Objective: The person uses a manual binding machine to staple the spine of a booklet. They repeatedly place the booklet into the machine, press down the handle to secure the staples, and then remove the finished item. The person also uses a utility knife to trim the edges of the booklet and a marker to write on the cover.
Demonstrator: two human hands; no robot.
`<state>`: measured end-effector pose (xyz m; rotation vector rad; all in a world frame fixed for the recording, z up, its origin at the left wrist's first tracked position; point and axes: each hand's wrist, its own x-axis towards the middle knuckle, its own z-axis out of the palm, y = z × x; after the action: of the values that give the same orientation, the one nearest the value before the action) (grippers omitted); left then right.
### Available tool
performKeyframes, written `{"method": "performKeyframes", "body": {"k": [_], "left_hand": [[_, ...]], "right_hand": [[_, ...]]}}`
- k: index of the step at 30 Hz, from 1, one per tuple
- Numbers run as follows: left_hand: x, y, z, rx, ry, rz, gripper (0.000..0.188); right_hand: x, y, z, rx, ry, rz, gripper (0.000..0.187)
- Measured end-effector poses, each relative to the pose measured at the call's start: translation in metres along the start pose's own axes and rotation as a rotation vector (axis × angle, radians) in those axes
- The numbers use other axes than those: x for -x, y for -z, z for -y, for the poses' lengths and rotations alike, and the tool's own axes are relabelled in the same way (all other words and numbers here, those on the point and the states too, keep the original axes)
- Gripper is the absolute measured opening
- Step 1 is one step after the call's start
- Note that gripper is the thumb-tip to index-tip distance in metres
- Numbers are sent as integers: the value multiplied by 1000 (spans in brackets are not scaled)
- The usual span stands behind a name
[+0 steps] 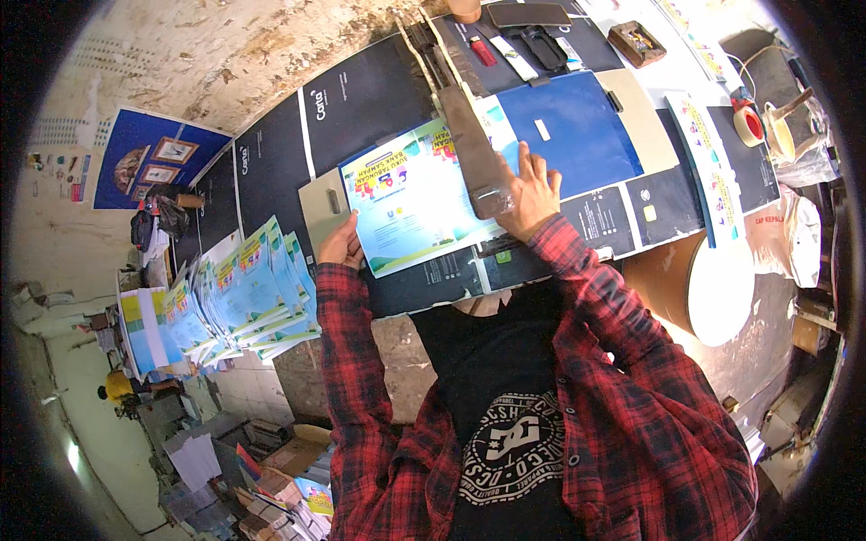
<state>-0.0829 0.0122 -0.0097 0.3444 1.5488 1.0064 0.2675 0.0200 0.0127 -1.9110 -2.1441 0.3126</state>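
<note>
A colourful printed booklet sheet [406,230] in light blue, yellow and white lies tilted on the black-covered table. My left hand [341,242] pinches its near left edge, the thumb on top. Across the sheet's right part runs the long brown arm [471,149] of a bench device that looks like a long-reach stapler. My right hand [534,194] lies beside the near end of this arm, fingers stretched out over the sheet's right edge; its thumb is partly hidden by the arm. Under the sheet's right side is a blue board [577,135] on a beige one.
Fanned stacks of printed sheets [244,288] stand at the left. Another printed stack [708,171] overhangs the table's right edge, near a tape roll [748,126]. A red lighter [483,51], black tray [544,50] and brown box [637,43] sit at the back. A round drum [722,290] stands below right.
</note>
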Motion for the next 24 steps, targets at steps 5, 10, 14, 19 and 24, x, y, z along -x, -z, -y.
{"method": "performKeyframes", "body": {"k": [5, 10, 14, 19, 24], "left_hand": [[-8, -7, 7, 21, -10, 72, 32], [21, -6, -4, 26, -31, -35, 31], [-11, 29, 13, 101, -31, 121, 30], [-19, -6, 13, 83, -50, 183, 33], [-13, -22, 11, 37, -12, 152, 33]], "right_hand": [[3, 8, -22, -7, -7, -12, 71], [8, 9, -11, -76, 42, -2, 72], [4, 0, -2, -104, 54, -31, 75], [2, -1, -21, -53, 7, -24, 77], [4, 3, -26, -27, -36, -31, 75]]}}
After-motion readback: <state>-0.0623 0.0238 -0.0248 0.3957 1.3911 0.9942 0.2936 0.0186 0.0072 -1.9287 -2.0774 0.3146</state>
